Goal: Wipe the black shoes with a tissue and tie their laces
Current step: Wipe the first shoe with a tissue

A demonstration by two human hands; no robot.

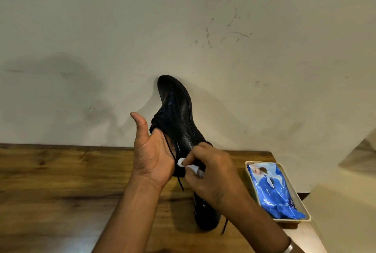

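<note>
Head view: we've got the raised shoe (179,110) up in front of the wall, toe pointing up. The left hand (152,157) holds it at the opening, thumb sticking out free. The right hand (213,173) pinches a small white tissue (181,162) in its fingers (195,152) and presses it on the shoe's side near the heel. The second shoe (205,216) lies on the wooden surface (61,181), right under the right forearm.

Now the risks. The tissue is a tiny wad, so we judge it could slip out of the pinch or shred under a hard rub. A loose lace (180,183) dangles below the left palm and could snag the wiping hand or drag across the leather. With one hand carrying it, the shoe could twist or drop onto the one below if the rub pushes too hard.

What we can't see: the left fingers vanish behind or inside the shoe, so the exact hold is hidden. The shoe's far side is turned away. The arm covers most of the second shoe, and how its laces lie is unclear. At the right, a blue pack (272,189) sits in a tray (305,217); we can't tell whether it's open.
</note>
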